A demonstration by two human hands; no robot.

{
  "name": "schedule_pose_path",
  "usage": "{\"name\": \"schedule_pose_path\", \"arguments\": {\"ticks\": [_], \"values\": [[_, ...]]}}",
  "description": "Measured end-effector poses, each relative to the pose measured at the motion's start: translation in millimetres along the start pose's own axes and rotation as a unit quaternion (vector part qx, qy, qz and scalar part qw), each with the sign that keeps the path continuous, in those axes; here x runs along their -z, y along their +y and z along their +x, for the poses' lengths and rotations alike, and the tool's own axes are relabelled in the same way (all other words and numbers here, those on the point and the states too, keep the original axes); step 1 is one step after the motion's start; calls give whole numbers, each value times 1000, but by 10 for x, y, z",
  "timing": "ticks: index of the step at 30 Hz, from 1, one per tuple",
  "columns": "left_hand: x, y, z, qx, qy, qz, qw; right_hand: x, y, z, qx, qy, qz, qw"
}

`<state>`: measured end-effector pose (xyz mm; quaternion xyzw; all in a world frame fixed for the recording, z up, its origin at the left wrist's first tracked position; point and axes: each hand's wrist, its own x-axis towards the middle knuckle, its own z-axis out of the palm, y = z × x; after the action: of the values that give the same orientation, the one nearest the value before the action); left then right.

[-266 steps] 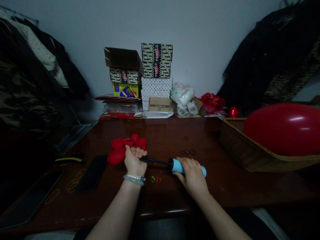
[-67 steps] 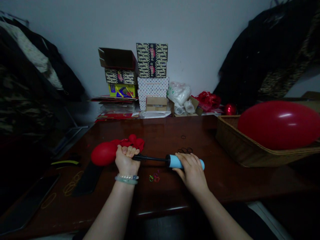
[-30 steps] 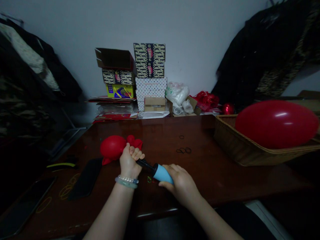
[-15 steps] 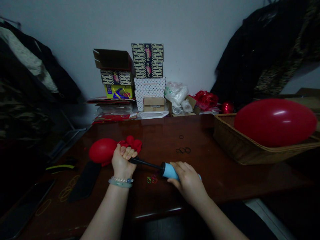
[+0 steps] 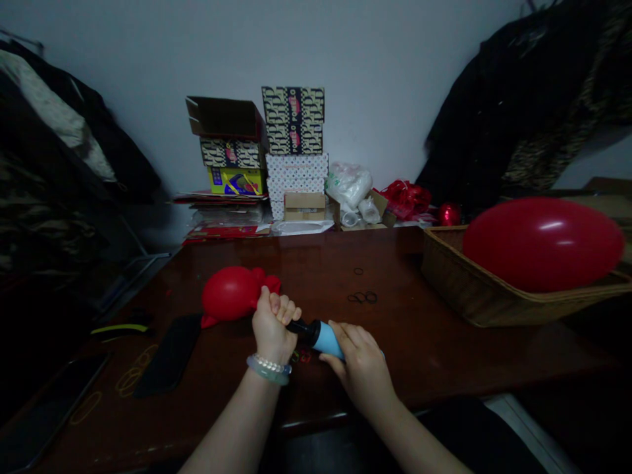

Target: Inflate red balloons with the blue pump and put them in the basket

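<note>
My left hand (image 5: pixel 276 322) is closed around the black end of a hand balloon pump, with a partly filled red balloon (image 5: pixel 230 294) right beside its fingers. Whether the fingers also pinch the balloon's neck is hidden. My right hand (image 5: pixel 363 365) wraps the pump's light blue barrel (image 5: pixel 328 340). Both hands are close together above the table's front part, with the pump's rod pushed in. Behind the left hand, red limp balloon pieces (image 5: pixel 270 283) touch the filled balloon. Small coloured bands (image 5: pixel 305 356) lie under the pump.
A wicker basket (image 5: pixel 454 276) at right holds a large red balloon (image 5: pixel 543 243). Black rubber bands (image 5: pixel 363 297) lie mid-table. Left are a dark phone-like slab (image 5: pixel 168 355), yellow bands (image 5: pixel 131 380) and another dark device (image 5: pixel 54 408). Boxes (image 5: pixel 296 184) stand against the wall.
My left hand has moved right toward my right hand, pushing the rod into the blue barrel. The red balloon has shifted right with it and looks slightly bigger.
</note>
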<state>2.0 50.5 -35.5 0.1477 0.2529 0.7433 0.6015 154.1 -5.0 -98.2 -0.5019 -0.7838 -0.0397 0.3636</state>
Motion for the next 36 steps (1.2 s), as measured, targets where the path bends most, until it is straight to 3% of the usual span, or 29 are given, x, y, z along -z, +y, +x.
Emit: {"name": "schedule_pose_path", "arguments": {"ticks": [3, 11, 20, 26, 36], "values": [[-8, 40, 14, -4, 2, 3, 1000, -7, -8, 5, 6, 11, -2, 1000], [20, 375, 129, -9, 16, -27, 999, 11, -53, 43, 24, -3, -13, 1000], [178, 628, 260, -46, 29, -56, 997, 103, 216, 103, 20, 16, -22, 999], [152, 554, 220, -44, 19, -56, 997, 35, 280, 22, 30, 53, -7, 998], [86, 206, 84, -15, 1, -28, 999, -80, 24, -47, 8, 47, 22, 999]]}}
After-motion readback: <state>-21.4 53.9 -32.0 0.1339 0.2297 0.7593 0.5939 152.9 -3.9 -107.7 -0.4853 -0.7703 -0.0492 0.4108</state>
